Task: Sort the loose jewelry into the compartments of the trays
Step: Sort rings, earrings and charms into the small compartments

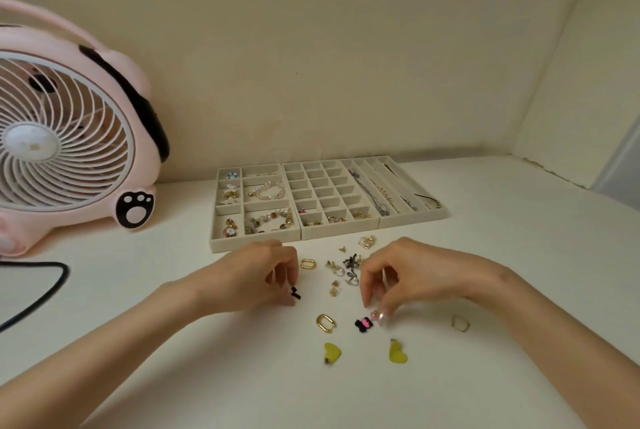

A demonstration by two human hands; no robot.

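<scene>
Three beige trays stand side by side at the back: the left tray (221,242), the grid tray (313,232) and the long-slot tray (412,219) with chains. Loose jewelry lies in front of them: two gold oval hoops (307,264) (325,323), two yellow-green hearts (332,352) (397,352), a black and pink bow earring (363,324), a cluster of pearl and bow pieces (346,271) and a thin ring (460,323). My left hand (259,273) pinches a small black bow earring (295,292). My right hand (405,273) pinches a small pink piece (375,315) beside the black and pink bow.
A pink fan (69,138) stands at the left, with its black cord (41,293) lying on the white table (173,376). Walls close in at the back and right. A gold square earring (366,241) lies near the grid tray's front edge.
</scene>
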